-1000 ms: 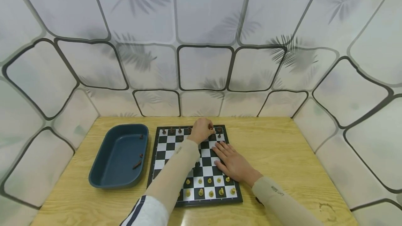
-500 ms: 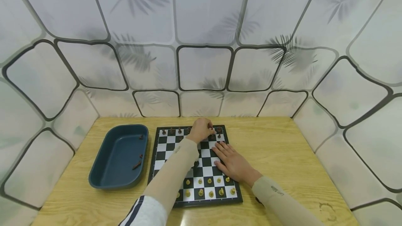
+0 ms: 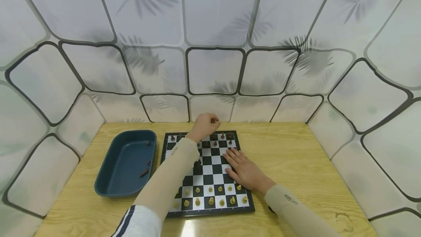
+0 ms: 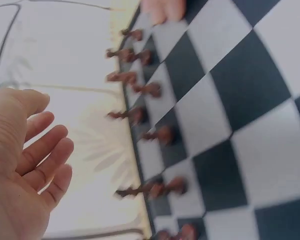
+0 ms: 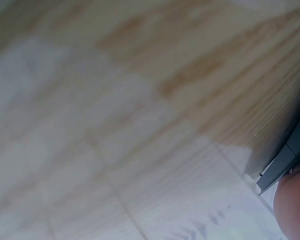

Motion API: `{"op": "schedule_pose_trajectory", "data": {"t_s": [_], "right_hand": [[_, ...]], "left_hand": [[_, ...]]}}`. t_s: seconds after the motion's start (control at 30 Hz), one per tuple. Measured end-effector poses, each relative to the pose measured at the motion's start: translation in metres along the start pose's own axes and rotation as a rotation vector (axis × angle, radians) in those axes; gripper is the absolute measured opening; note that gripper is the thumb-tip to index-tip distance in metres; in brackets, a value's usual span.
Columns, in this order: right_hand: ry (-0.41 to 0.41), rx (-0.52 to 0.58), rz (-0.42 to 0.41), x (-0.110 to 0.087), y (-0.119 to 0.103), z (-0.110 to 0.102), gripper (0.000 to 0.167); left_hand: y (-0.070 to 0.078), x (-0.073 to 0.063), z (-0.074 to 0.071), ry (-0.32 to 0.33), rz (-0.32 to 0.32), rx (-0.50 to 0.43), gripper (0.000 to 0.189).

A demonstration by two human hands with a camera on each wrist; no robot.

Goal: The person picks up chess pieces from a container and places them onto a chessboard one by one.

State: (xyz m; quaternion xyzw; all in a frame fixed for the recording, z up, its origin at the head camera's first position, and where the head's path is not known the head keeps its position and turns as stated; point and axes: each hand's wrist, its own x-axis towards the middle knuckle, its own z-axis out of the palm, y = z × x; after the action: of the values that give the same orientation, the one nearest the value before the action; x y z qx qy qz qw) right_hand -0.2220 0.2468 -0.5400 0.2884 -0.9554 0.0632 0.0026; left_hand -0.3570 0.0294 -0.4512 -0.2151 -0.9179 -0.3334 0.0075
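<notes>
My left hand [image 3: 204, 125] is raised over the far edge of the chessboard [image 3: 207, 170], fingers loosely curled with nothing between them. In the left wrist view this hand [image 4: 30, 165] is beside two rows of brown chess pieces [image 4: 162, 135], apart from them. The forearm hides part of the board's left side in the head view. My right hand [image 3: 245, 171] lies flat on the board's right edge, fingers extended. Its skin shows only at the lower right corner of the right wrist view, by the dark board edge [image 5: 285, 160].
Yellow chess pieces [image 3: 211, 200] stand in two rows along the near side of the board. Left of it is a blue tray [image 3: 123, 156] with several brown pieces [image 3: 144, 172] inside. A patterned wall [image 3: 213, 70] rises behind the wooden table [image 3: 273, 149].
My left hand has come up and left, away from the brown chess pieces near the far right, uncovering several of them. My right hand has stayed in place.
</notes>
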Motion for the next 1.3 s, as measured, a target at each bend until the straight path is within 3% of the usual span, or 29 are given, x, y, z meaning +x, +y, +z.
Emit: {"op": "schedule_pose_trajectory", "data": {"t_s": [0.17, 0.33, 0.77, 1.1, 1.3], "right_hand": [[-0.007, -0.003, 0.011, 0.0, -0.001, -0.001, 0.067], [-0.005, 0.009, 0.006, 0.0, 0.0, -0.001, 0.066], [0.004, 0.002, -0.004, -0.001, -0.003, -0.002, 0.065], [-0.016, -0.019, -0.001, -0.001, -0.003, -0.004, 0.066], [-0.003, -0.022, -0.004, 0.0, -0.005, -0.004, 0.066]], "left_hand": [[-0.011, -0.005, -0.027, 0.085, 0.038, -0.02, 0.021], [-0.024, -0.015, -0.05, 0.137, 0.022, -0.032, 0.02], [-0.071, -0.068, -0.11, 0.279, -0.01, -0.006, 0.023], [-0.121, -0.12, -0.145, 0.293, -0.132, 0.029, 0.027], [-0.141, -0.139, -0.157, 0.291, -0.167, 0.012, 0.027]]}}
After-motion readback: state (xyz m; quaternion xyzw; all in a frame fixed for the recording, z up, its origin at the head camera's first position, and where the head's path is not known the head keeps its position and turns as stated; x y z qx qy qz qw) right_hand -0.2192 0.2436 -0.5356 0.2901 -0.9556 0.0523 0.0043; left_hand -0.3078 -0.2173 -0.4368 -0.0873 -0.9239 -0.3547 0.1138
